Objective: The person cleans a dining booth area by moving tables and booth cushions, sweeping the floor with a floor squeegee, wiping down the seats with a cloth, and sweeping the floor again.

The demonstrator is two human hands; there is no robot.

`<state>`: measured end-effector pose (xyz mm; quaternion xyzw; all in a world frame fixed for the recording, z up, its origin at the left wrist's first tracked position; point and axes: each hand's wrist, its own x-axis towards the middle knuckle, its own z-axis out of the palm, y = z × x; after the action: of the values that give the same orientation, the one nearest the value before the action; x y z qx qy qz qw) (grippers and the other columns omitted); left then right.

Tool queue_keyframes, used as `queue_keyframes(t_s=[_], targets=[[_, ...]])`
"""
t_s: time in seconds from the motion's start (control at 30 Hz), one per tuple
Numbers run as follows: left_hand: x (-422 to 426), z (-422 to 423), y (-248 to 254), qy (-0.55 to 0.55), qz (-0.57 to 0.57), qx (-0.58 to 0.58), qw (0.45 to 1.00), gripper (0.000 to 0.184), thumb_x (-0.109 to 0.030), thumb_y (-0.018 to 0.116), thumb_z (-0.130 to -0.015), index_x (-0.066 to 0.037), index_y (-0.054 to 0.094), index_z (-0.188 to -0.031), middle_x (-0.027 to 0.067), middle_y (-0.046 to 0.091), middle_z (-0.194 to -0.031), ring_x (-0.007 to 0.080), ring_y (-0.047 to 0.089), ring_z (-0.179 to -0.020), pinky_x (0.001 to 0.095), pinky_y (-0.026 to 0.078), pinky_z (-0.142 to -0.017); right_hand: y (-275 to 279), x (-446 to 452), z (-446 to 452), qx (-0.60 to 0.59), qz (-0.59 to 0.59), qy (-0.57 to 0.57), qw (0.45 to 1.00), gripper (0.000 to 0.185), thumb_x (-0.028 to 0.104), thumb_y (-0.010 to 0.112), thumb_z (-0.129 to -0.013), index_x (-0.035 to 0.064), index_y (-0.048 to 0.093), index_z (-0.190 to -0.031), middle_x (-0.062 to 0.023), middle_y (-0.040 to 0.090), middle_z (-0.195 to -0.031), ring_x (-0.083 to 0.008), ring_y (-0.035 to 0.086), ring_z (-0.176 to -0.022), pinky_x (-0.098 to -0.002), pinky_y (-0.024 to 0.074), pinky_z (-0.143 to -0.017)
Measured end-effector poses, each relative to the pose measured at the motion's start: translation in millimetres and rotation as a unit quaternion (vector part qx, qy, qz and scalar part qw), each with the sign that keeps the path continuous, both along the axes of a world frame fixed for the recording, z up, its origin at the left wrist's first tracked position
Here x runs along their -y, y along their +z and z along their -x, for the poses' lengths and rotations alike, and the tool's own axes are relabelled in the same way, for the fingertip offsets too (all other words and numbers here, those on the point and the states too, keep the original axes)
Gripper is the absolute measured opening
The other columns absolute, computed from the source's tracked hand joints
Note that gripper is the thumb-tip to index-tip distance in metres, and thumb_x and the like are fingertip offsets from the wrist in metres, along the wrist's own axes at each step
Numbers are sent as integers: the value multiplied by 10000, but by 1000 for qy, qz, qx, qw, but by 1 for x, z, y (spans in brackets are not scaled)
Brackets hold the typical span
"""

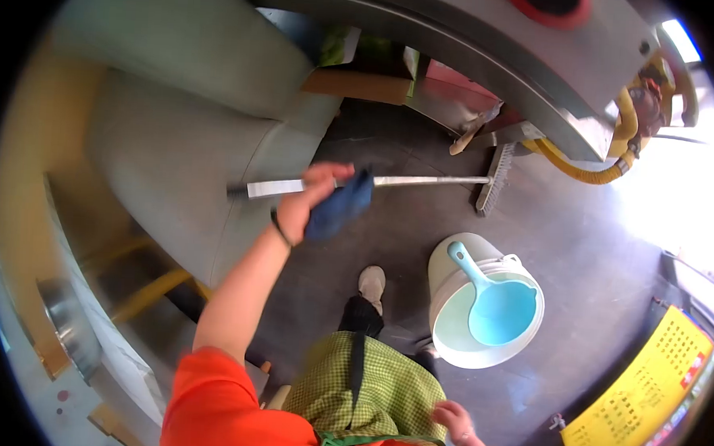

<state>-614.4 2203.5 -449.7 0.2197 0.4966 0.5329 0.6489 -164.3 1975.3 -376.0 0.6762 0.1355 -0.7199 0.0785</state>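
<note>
Though blur softens it, a cloth [342,208] is gripped by the left hand [303,206], hiding part of the pole [424,180]. By the apron [393,382], whether the right hand [455,423] grasps anything is unclear.

One each: cloth [343,208], broom [428,181], dipper [499,313]

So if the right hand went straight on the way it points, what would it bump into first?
Going by the picture, the right hand would probably meet the green checked apron first. Depth is unclear, so it might pass in front.
</note>
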Motion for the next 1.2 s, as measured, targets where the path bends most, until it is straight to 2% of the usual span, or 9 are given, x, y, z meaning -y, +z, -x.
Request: queue_keyframes(t_s=[0.03, 0.2, 0.3, 0.5, 0.67, 0.7, 0.87, 1.0, 1.2], targets=[[23, -12, 24, -45, -48, -78, 995, 368, -152, 491, -761, -3, 447, -1095, 88, 469, -1112, 177, 433, -1033, 281, 317, -896, 13, -24, 44, -95, -50, 76, 991, 265, 177, 502, -793, -22, 523, -966, -86, 574, -832, -132, 544, -760, -233, 436, -683], [133, -59, 98, 36, -66, -154, 985, 297, -268, 533, -736, 2, 543, -859, 178, 507, -1029, 248, 480, -960, 342, 364, -828, -24, -118, 197, -197, 68, -363, 908, 450, 458, 394, -807, 90, 429, -1064, -124, 527, -911, -246, 516, -823, -347, 405, -744], [186, -76, 122, -36, -125, -253, 959, 172, -163, 525, -727, -12, 543, -809, 213, 529, -974, 285, 543, -839, 311, 419, -741, -53, -150, 257, -164, 64, -459, 871, 159, 233, 460, -816, 80, 451, -855, -66, 520, -679, -174, 506, -603, -308, 436, -587], [317, -73, 169, 11, -133, -363, 922, 132, -160, 551, -702, -45, 544, -766, 189, 567, -916, 197, 567, -539, 267, 428, -449, -17, -52, 286, -113, 185, -373, 902, 50, 76, 435, -764, 118, 430, -792, 49, 276, -501, -73, 272, -397, -221, 280, -390], [397, -108, 138, 22, 69, -473, 878, 413, -209, 588, -678, -29, 494, -1038, 219, 507, -1028, 291, 565, -721, 298, 459, -589, -40, -17, 311, -89, 13, -208, 974, 110, 89, 412, -777, 122, 377, -875, 17, 327, -547, -100, 300, -388, -241, 275, -332], [410, -119, 126, 63, 286, -242, 925, 535, -157, 573, -688, -40, 374, -1171, 224, 476, -1075, 298, 551, -843, 289, 445, -682, -54, -20, 318, -78, -37, -179, 980, 120, 90, 411, -776, 114, 372, -887, 10, 339, -542, -106, 323, -385, -246, 275, -314], [444, -137, 25, 203, 228, -215, 928, 545, -67, 503, -750, -41, 264, -1238, 148, 477, -1115, 172, 535, -650, 271, 421, -600, -189, -85, 338, -15, -249, 13, 968, 126, 118, 435, -771, 84, 405, -889, -38, 421, -540, -162, 414, -389, -282, 337, -314], [439, -129, 3, 228, 286, -47, 930, 473, -72, 497, -759, 4, 309, -1186, 168, 487, -1087, 174, 456, -1019, 263, 311, -860, -312, -190, 336, 30, -401, 231, 886, 173, 195, 438, -764, 44, 476, -689, -86, 476, -487, -201, 481, -388, -315, 379, -353], [444, -125, -40, 246, 229, 19, 942, 481, -6, 476, -732, 14, 302, -1180, 209, 492, -1056, 230, 501, -965, 309, 342, -857, -362, -337, 305, 20, -420, 104, 901, 88, 90, 438, -721, 58, 500, -774, -89, 463, -498, -213, 462, -419, -341, 398, -416]])
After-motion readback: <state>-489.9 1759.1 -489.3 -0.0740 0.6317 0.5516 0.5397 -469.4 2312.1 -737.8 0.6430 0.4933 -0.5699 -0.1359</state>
